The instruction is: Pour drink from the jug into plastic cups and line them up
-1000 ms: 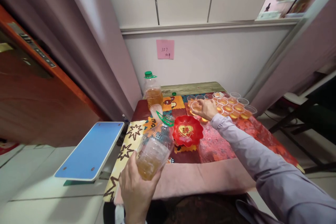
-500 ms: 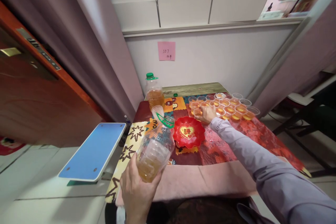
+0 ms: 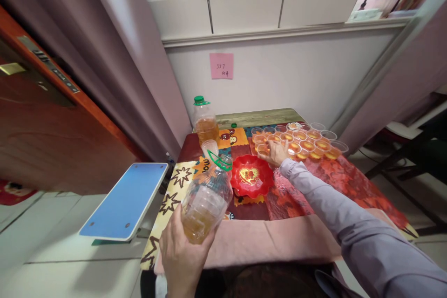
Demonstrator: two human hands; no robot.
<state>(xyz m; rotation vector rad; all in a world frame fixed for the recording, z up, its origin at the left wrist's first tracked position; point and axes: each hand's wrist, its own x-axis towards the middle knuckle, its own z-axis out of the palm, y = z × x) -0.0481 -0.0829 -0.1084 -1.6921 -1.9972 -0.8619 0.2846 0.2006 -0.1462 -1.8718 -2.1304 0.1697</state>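
Note:
My left hand (image 3: 181, 253) grips the base of a clear plastic bottle (image 3: 206, 200) with a little amber liquid and a green neck ring, tilted over the table's near left. My right hand (image 3: 276, 151) reaches out to a small clear cup (image 3: 263, 150) of amber liquid at the near edge of a group of several such cups (image 3: 307, 142); the fingers curl around it. A red heart-patterned dish (image 3: 250, 176) lies between the two hands. A stack of empty clear cups (image 3: 209, 147) stands beside the bottle's neck.
A second bottle (image 3: 204, 121) with a green cap and amber liquid stands at the table's far left. A green cap (image 3: 233, 125) lies near it. A blue-topped stool (image 3: 127, 200) sits left of the table. A pink note (image 3: 221, 65) is on the wall. A dark chair frame (image 3: 412, 158) stands at the right.
My right hand has drawn back a little from the far cups to the nearest cup and closed on it. The bottle in my left hand has barely moved.

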